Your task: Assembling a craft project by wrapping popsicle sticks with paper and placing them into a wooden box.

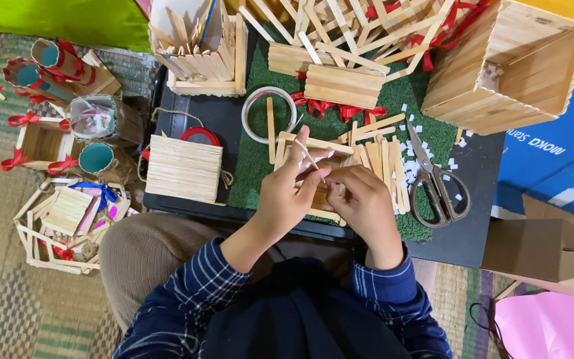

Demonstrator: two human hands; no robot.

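- Left hand [286,199]: fingers curled, thumb and forefinger pinching a thin stick [308,155]. The stick's long axis runs from about 11 o'clock down to 5 o'clock, its lower end meeting the right hand's fingertips.
- Right hand [365,203]: fingers bunched together at the stick's lower end, at 3 o'clock from the left hand and touching it. Whether it pinches the stick itself or something small on it cannot be told.
- Both hands hover over a half-built stick frame [313,143] lying on the green mat [260,169]; the frame shows at 12 o'clock from the hands, partly hidden by them. Both hands are equally near it.
- One clear tape roll [268,114] lies at 11 o'clock from the left hand, with one loose stick [270,129] across it, upright in view.
- One flat stick panel [183,169] sits at 9 o'clock from the left hand.
- One pair of scissors [436,183] lies at 3 o'clock from the right hand, near but apart, blades pointing to 11 o'clock.
- One large open stick box [506,66] stands at 1 o'clock, well apart.
- Small white paper scraps [414,127] are scattered around the scissors, too many to count.
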